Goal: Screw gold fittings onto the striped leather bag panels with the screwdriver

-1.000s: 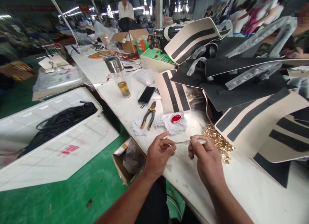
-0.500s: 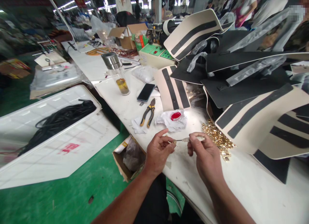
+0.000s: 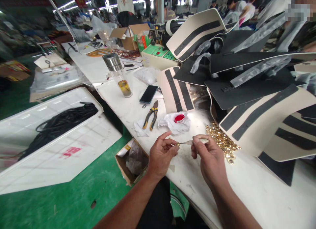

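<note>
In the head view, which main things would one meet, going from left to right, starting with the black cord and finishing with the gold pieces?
Black cord → bottle → left hand → thin tool → gold pieces.

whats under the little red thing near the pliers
A crumpled white sheet, paper or cloth, spreading out around the red thing. The table directly beneath the sheet is covered and can't be seen.
</note>
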The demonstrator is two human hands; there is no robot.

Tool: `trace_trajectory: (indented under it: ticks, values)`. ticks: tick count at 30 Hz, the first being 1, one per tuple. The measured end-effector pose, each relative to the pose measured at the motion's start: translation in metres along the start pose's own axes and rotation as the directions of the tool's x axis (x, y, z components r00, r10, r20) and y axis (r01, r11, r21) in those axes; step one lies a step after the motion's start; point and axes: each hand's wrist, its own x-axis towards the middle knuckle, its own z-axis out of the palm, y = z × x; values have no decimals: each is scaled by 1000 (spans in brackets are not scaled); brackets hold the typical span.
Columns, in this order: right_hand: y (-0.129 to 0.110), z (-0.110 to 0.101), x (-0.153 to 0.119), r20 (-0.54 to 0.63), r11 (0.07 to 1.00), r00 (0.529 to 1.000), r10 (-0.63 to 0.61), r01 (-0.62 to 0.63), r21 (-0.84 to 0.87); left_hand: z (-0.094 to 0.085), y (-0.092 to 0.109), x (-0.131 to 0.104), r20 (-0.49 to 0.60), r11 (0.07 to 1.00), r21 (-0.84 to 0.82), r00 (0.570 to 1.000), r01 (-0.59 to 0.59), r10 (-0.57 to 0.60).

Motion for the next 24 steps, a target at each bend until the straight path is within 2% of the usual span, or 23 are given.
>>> trace_trajectory:
  ticks: [7,12,16,18,20,24]
  values:
    - [0,-5,0,-13,999,1000,-14,14,29,0,0,0,-19,1000,17,1000,-6,7]
    - [-1,-10,3,-60,987,998,18,-8,160,0,1,1,-37,998,64,999,-5,7]
    - [-10,-16,7,-78,957,996,45,-21,288,-7,6,1,-80,978,202,994,-55,72]
    - [-15,-20,9,-102,949,994,38,-4,316,-15,8,1,-103,930,351,983,-108,153]
    - [-19,-25,11,-140,945,990,23,25,328,-25,9,3,-91,845,514,970,-148,225]
    - [-24,-33,16,-185,939,983,8,56,339,-40,8,10,3,647,733,951,-211,308]
